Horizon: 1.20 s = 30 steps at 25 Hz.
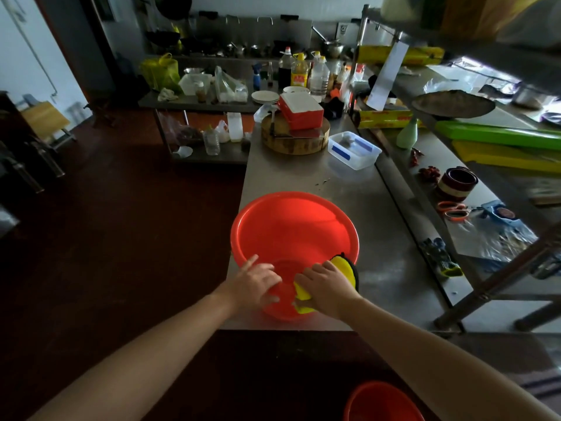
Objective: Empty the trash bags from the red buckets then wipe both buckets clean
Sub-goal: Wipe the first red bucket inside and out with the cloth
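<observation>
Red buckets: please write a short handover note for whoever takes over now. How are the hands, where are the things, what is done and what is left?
Left hand: rests open on the near rim of the red bucket, steadying it.
Right hand: holds the yellow cloth against the same rim.
This bucket stands on the steel table with no trash bag inside.
The second red bucket is on the floor, only partly in view.
Left: finish this wipe, then check and wipe the second one.
</observation>
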Available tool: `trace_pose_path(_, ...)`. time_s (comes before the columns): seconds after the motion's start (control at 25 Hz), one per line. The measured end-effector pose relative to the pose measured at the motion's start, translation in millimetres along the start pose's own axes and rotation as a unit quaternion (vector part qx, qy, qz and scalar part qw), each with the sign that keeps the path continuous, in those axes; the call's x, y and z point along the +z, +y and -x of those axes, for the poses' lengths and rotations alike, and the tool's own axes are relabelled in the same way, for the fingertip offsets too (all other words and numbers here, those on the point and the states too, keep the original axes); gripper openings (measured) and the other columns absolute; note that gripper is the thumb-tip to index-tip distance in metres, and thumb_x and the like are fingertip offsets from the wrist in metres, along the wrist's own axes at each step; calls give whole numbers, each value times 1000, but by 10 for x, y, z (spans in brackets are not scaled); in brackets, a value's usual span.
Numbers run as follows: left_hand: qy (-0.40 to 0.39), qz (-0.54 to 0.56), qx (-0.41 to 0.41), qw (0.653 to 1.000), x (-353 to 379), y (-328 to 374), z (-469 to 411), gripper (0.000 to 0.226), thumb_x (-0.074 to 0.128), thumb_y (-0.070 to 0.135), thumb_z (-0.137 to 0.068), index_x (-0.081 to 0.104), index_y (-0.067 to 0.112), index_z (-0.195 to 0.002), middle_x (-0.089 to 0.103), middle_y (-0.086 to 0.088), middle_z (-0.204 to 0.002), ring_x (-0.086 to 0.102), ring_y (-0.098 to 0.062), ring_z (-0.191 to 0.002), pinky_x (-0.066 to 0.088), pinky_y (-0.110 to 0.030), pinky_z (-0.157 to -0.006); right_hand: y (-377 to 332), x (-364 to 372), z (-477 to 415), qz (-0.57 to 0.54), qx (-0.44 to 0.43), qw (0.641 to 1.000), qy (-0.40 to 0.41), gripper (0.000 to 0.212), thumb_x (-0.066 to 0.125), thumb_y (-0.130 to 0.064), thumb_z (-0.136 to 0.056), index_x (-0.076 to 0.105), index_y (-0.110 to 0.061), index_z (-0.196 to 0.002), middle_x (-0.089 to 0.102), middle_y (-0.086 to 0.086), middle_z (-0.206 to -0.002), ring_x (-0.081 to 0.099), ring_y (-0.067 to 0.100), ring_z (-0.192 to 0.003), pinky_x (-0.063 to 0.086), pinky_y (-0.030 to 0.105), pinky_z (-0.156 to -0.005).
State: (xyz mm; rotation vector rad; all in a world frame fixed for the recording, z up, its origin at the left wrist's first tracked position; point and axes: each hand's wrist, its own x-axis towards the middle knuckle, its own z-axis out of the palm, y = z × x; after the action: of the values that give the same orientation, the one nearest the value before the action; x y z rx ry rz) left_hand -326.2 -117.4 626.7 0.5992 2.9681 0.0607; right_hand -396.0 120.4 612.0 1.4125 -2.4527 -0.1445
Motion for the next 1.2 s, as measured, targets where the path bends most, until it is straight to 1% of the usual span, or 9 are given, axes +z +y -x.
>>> trace_pose_path(0.12,22,43,-11,999,60,245,-51,50,39,42,-106,44,13,-146,45,-3,-151,30,-13,-146,-6,-36,-124,-237,-16,-101,-12,35,999,-18,59,53,-72,-83,69,-22,-109,70,-5,-95,67,22,-87,52,37,-78)
trace_pose_path(0.32,60,31,10,998,86,-288,248,35,47,27,-104,53,22,-139,53,6,-144,33,-12,-146,-2,-35,-124,239,-97,260,-53,2,995,-79,68,52,-76,-82,67,-26,-124,69,-6,-103,64,20,-97,52,36,-90)
trace_pose_path(0.48,7,-81,15,997,-30,-375,177,48,40,44,-104,41,23,-147,42,6,-154,22,-15,-150,0,-44,-125,220,-132,268,-15,1,997,-78,61,58,-75,-81,71,-27,-115,69,-8,-97,66,20,-91,53,34,-85)
trace_pose_path(0.6,-6,-75,52,996,-2,54,27,54,37,46,-105,39,15,-148,44,-1,-151,28,-17,-148,-3,-46,-125,-147,-116,12,-1,32,998,-51,63,59,-77,-78,71,-23,-106,70,-5,-95,67,21,-88,52,36,-80)
trace_pose_path(0.72,12,-22,21,999,38,215,29,44,40,34,-106,44,14,-146,50,-2,-147,32,-16,-146,-8,-43,-122,-251,-99,-37,-60,52,989,-121,76,43,-78,-82,61,-19,-127,67,0,-116,62,26,-107,45,43,-93)
trace_pose_path(0.8,28,-33,21,999,4,-14,154,39,40,26,-106,47,21,-144,52,4,-146,32,-14,-146,-4,-46,-123,-29,-143,112,-72,39,986,-148,79,45,-80,-82,56,-24,-136,64,-2,-120,58,24,-113,42,41,-99)
trace_pose_path(0.92,29,-77,-27,996,-65,-476,303,39,38,25,-107,44,32,-145,41,12,-155,18,-13,-152,-5,-50,-123,348,-195,334,-66,15,983,-171,80,44,-81,-82,54,-29,-141,63,-5,-121,55,22,-116,38,38,-105)
trace_pose_path(1.04,-5,-125,11,992,-97,-325,164,45,42,31,-104,40,24,-149,38,4,-157,18,-18,-152,-4,-54,-123,238,-168,224,-34,19,985,-167,76,42,-80,-86,57,-27,-136,63,-4,-120,57,25,-112,41,41,-101)
trace_pose_path(1.2,1,-54,28,998,72,199,-27,44,40,39,-105,45,17,-143,50,0,-146,33,-17,-145,-10,-45,-122,-188,-39,13,-25,37,996,-80,71,50,-80,-80,67,-22,-118,69,-3,-105,66,25,-97,50,42,-86)
